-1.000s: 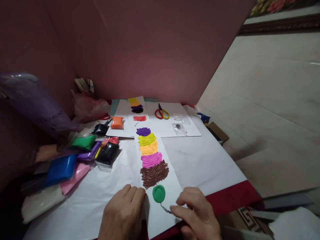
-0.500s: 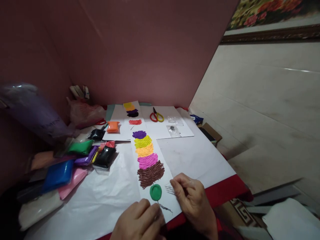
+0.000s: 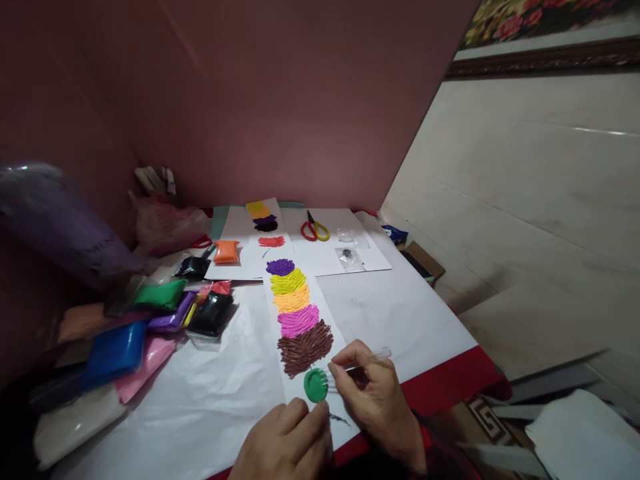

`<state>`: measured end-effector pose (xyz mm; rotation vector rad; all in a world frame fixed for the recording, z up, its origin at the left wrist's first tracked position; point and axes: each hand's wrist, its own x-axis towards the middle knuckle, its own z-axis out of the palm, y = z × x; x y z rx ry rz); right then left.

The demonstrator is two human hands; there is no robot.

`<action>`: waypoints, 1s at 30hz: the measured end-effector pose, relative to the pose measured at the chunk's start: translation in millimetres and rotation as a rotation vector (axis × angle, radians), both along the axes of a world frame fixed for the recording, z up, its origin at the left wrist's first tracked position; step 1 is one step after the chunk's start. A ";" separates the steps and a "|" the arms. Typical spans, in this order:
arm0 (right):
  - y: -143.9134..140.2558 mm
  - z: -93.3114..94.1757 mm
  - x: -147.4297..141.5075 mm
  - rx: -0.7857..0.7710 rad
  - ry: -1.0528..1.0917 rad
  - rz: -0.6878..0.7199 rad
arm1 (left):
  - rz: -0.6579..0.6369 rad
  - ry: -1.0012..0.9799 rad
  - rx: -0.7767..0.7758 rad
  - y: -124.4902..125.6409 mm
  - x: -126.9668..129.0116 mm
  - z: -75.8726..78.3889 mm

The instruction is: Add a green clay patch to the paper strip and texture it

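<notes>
Left of the green clay disc (image 3: pixel 314 385), passage exists over the white table cover (image 3: pixel 200 393) up to the packet pile (image 3: pixel 125 345). Obstructions at the disc: left hand (image 3: pixel 287 440), near; right hand (image 3: pixel 375 395) and fork (image 3: pixel 383 354), right; brown clay patch (image 3: pixel 305 348), beyond.

The tabletop (image 3: pixel 395 317) wears a red cloth (image 3: pixel 450 379) under a white sheet (image 3: pixel 185 413) — a white board (image 3: pixel 320 261) lies at twelve o'clock, a plastic bag (image 3: pixel 167 223) between ten and eleven, filled packets (image 3: pixel 114 353) at nine — and a paper strip (image 3: pixel 296 390) stretches towards six.
</notes>
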<state>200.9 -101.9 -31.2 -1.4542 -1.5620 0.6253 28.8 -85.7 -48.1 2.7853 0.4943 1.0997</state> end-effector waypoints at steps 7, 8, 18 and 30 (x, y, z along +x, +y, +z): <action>-3.3 -1.8 1.2 -0.011 -0.076 0.025 | 0.001 -0.036 -0.003 -0.3 1.8 -8.8; -3.4 -1.7 1.3 -0.006 -0.076 0.031 | 0.002 -0.032 -0.007 -0.3 1.8 -9.2; -1.4 -7.2 -1.5 0.085 -0.083 0.077 | 0.008 -0.020 -0.034 -2.6 0.2 -16.6; -0.3 -13.4 -2.6 0.241 -0.216 0.064 | 0.038 -0.083 -0.008 -3.3 3.0 -24.5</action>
